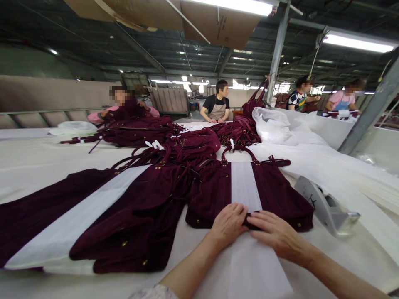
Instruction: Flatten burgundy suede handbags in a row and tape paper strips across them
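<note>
Maroon bag point(216, 193): second bag point(137, 216) crowding left, probably tape dispenser point(324, 205) just right.

A person's bare left hand point(230, 223), palm down, fingers close together, just beside the bare right hand point(277, 233), fingers outstretched, both bare forearms point(190, 261) angled inward

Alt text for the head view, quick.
The left hand and right hand rest at the near edge of a maroon bag with a white strip over it. More maroon bags lie on the white table; people are beyond.
</note>
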`<state>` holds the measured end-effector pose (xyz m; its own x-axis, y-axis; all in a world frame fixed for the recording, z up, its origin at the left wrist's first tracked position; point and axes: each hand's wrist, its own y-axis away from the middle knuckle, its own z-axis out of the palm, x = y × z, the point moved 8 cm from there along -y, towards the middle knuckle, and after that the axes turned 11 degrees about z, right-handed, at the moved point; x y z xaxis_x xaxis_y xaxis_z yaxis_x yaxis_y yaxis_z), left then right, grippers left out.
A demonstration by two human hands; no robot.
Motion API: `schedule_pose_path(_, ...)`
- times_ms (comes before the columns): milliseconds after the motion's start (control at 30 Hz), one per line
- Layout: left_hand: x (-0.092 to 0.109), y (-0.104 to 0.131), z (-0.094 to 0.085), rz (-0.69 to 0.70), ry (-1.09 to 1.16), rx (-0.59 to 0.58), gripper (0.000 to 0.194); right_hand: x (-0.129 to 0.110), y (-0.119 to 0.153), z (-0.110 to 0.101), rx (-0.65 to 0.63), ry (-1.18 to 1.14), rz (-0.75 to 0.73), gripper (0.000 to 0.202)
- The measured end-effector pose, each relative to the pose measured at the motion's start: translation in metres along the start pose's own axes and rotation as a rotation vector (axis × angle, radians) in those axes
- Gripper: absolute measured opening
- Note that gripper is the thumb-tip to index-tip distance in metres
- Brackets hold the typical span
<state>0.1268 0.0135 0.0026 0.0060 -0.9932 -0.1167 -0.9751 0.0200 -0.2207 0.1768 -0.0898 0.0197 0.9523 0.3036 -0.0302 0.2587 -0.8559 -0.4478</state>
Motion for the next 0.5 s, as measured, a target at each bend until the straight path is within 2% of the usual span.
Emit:
schedule_pose_path(133, 0.000, -0.001, 0.000, 0.005, -0.001, -0.011, 0.053, 0.014, 0.005, 0.017, -0.023, 0.029, -0.010, 0.014)
schedule_pose_path(233, 0.001, -0.002, -0.002, 0.008, -0.006, -0.013, 0.056, 0.011, 0.019, 0.024, 0.071, 0.003, -0.027, 0.019)
schedule_pose_path(367, 0.003, -0.001, -0.004, 0.010, -0.005, -0.023, 0.053, 0.004, 0.030, 0.020, 0.152, -0.058, 0.001, 0.027)
schedule_pose_path(500, 0.007, -0.001, -0.004, 0.024, 0.005, -0.029, 0.053, 0.000, 0.023, 0.013, 0.119, -0.048, -0.006, 0.027)
